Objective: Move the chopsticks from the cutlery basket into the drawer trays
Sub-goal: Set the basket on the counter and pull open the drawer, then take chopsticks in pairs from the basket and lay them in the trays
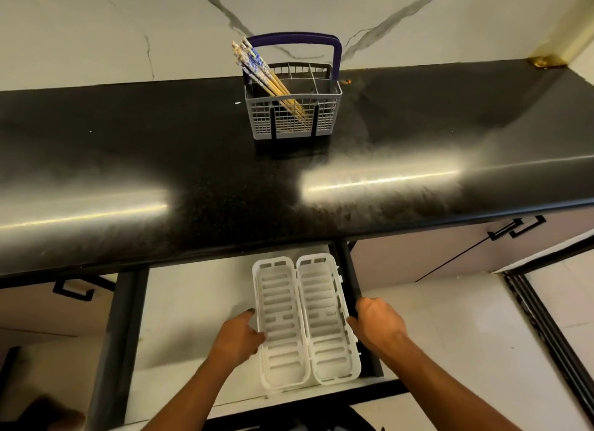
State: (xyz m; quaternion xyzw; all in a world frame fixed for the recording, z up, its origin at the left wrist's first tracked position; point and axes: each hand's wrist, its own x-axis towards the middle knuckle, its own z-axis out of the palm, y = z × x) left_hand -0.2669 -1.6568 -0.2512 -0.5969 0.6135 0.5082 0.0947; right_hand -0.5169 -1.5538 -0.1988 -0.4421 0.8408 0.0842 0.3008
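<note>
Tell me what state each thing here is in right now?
Drawer: open.
Trays: empty, side by side in the drawer.
Basket: upright on the counter.
Chopsticks: leaning in the basket.
Left hand: touching the left tray.
Right hand: gripping the drawer's right side.

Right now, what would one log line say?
chopsticks: in cutlery basket | trays: empty, in open drawer | left hand, right hand: at tray sides

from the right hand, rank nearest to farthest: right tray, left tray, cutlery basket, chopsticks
From the right hand:
1. Right tray, beside it in the drawer.
2. Left tray, one over.
3 and 4. Cutlery basket and chopsticks, up on the counter: too close to call.
</note>
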